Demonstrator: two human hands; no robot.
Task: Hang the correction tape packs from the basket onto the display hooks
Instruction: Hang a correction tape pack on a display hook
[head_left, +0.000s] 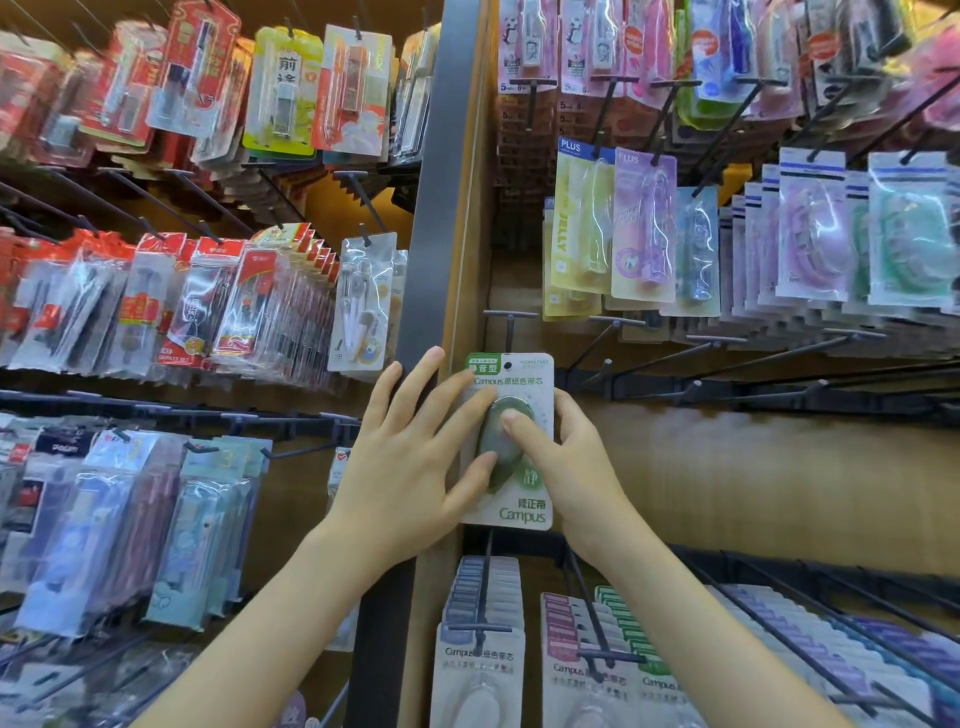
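Note:
A green and white Campus correction tape pack (519, 512) is held upright in front of the wooden display panel, at the centre of the head view. My left hand (410, 462) lies against its left side with straight fingers on the card and thumb on the blister. My right hand (561, 467) grips its right edge, thumb on the green blister and fingers behind the card. The pack's hang hole is just below an empty black hook (510, 325). The basket is out of view.
Several empty black hooks (701, 387) stick out to the right of the pack. Below hang rows of Campus packs (480, 670). Plus tape packs (644, 228) hang above right. A grey upright post (441, 208) divides this bay from pen packs (208, 301) at left.

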